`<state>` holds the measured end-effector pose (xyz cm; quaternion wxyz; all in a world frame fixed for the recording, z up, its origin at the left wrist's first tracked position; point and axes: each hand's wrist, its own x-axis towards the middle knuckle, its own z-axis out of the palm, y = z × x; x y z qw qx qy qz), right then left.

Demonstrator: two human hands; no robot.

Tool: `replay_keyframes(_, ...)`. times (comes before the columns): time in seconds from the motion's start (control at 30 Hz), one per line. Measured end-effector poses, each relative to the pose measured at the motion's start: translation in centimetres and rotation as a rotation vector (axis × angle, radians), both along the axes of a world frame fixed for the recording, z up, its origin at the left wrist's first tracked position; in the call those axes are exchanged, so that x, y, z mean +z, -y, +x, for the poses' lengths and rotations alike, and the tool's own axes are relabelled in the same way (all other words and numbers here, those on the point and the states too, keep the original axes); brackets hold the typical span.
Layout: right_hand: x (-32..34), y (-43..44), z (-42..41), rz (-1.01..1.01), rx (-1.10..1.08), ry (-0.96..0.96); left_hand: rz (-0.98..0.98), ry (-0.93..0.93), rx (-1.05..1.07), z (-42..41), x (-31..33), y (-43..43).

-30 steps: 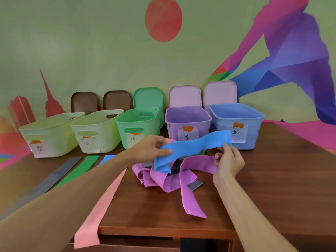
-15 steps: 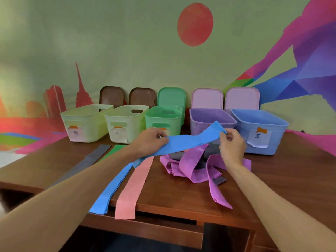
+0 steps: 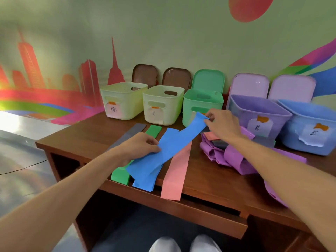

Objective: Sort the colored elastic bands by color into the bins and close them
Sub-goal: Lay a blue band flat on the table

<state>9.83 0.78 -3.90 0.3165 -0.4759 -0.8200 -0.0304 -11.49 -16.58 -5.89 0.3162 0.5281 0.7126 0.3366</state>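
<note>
Spanning left hand (image 3: 140, 144) to right hand (image 3: 222, 124); blue band (image 3: 175, 142)

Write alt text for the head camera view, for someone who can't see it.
Two bare hands hold a long blue elastic band over a brown wooden table: the left hand grips its middle, the right hand pinches its far end. Five open plastic bins stand behind, other coloured bands lying nearby.
</note>
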Motion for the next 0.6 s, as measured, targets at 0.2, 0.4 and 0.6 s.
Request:
replay_keyframes(0.2,-0.9,-1.5,-4.9,-0.030,0.060,0.122,-0.085,0.106,0.012,-1.3,-1.0,0.5)
replay_keyframes(0.4,-2.8,-3.4,-9.9,-0.072,0.132,0.219,-0.133,0.086,0.041,-2.1,-1.5,0.4)
replay_keyframes(0.6,-4.8,-5.0,-12.2,-0.105,0.090,0.282,-0.163,0.131,0.038,-2.3,-2.1,-0.6)
